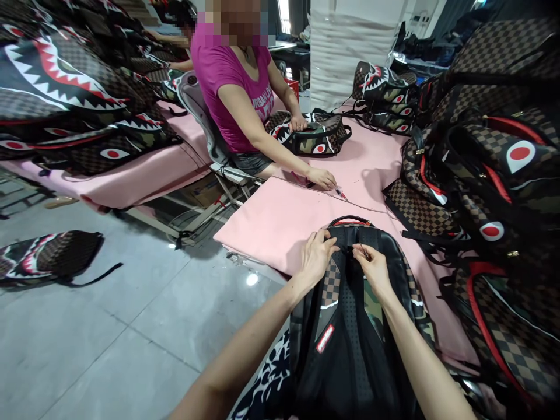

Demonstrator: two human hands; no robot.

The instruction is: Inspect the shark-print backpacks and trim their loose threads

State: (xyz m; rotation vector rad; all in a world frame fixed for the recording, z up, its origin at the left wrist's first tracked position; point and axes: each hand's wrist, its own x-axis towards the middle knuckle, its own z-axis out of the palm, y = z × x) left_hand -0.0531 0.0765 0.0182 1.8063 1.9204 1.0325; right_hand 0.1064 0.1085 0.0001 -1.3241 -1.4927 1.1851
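A black backpack (345,373) lies back side up on my lap and the table edge, its shoulder straps and back padding facing me. Brown checkered and camouflage panels show between the straps, with a small red label on the left one. My left hand (317,255) is closed on the top of the left shoulder strap (343,238), near the carry handle (350,220). Just right of it, my right hand (371,267) pinches at the gap between the strap tops. Something small and dark shows at its fingers, too small to make out.
A pink-covered table (262,219) stretches ahead. Across it sits a person in a magenta shirt (231,76), one hand on a shark-print bag (319,137), the other near a pen-like object (340,192). Backpacks pile up at right (516,245) and left (65,99); another backpack (48,256) lies on the floor.
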